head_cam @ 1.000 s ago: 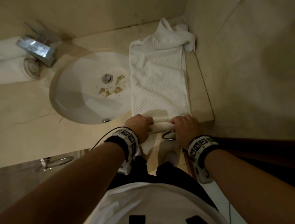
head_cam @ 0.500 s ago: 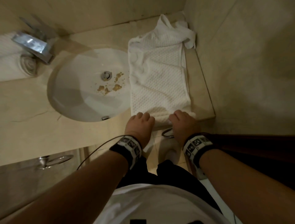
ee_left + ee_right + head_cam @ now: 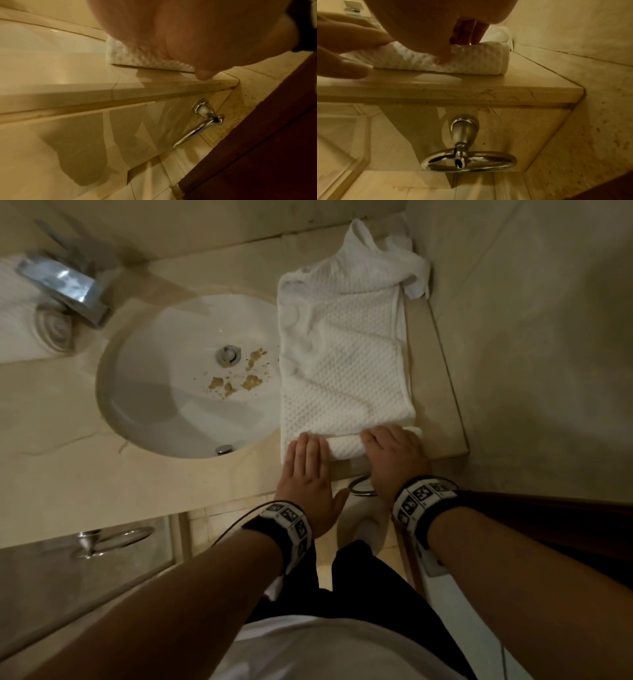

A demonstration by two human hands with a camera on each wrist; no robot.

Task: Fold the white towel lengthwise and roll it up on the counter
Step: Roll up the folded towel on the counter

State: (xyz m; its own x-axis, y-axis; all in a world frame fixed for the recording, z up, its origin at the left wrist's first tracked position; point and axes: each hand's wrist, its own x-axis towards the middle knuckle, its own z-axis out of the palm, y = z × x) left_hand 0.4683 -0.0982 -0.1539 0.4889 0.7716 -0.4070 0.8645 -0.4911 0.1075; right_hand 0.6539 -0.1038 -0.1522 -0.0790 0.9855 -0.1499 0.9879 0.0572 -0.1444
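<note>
Rolling step is in hand, judged from the layout: white towel [image 3: 342, 364] lies already folded into a long strip on the marble counter [image 3: 442, 392], right of the sink basin [image 3: 185, 378], strip running from the near counter edge back to the wall corner where its far end sits bunched; near end is turned over into a low, flattish roll, only the first turn or so; left hand [image 3: 308, 470] lies flat on the roll's left part, fingers straight and together, palm down, thumb off over the counter edge; right hand [image 3: 394, 457] covers the roll's right part, fingers slightly apart and bent down onto the cloth, thumb tip pressed against the near face of the roll in the right wrist view, so pressing rather than clamping; most of the strip is unrolled, task roughly at early rolling; next move probably calls for both palms pushing the roll away evenly toward the wall, keeping both ends level so it does not cone, and the crumpled far end likely needs flattening before the roll reaches it; chrome towel ring [image 3: 469, 162] hangs below the counter front; faucet [image 3: 65, 289] and another rolled towel [image 3: 51, 330] sit left of the basin; brownish bits [image 3: 236, 378] near the drain.
</note>
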